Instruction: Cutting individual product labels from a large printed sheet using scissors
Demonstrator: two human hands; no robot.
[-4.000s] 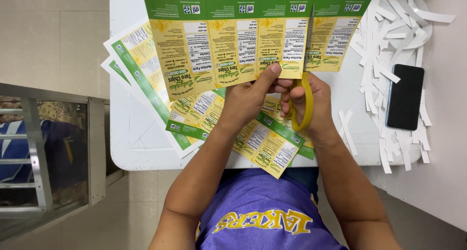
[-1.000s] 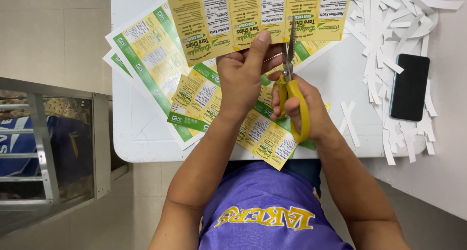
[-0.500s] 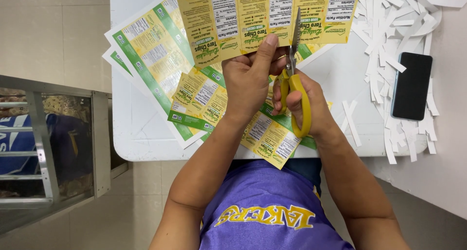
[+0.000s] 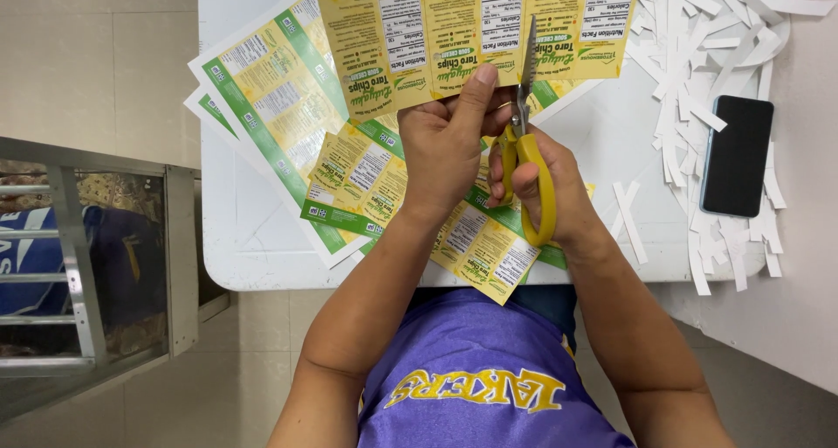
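A: What are the hands doing?
B: The left hand (image 4: 445, 143) is pinching a label strip (image 4: 471, 29) above the worktop (image 4: 253, 247); the right hand (image 4: 550, 191) is gripping yellow scissors (image 4: 526, 125), the blades cutting into it.

A: And lying around?
B: Label sheets (image 4: 271, 99) are lying beneath; paper scraps (image 4: 698, 73) are surrounding a phone (image 4: 736, 156).

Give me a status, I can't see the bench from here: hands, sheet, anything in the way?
Left hand pinching label sheet. Right hand working yellow scissors, blades in the sheet. Phone, paper strips off right, clear.

black phone (image 4: 736, 156), white paper strips (image 4: 690, 42), white table (image 4: 253, 239)
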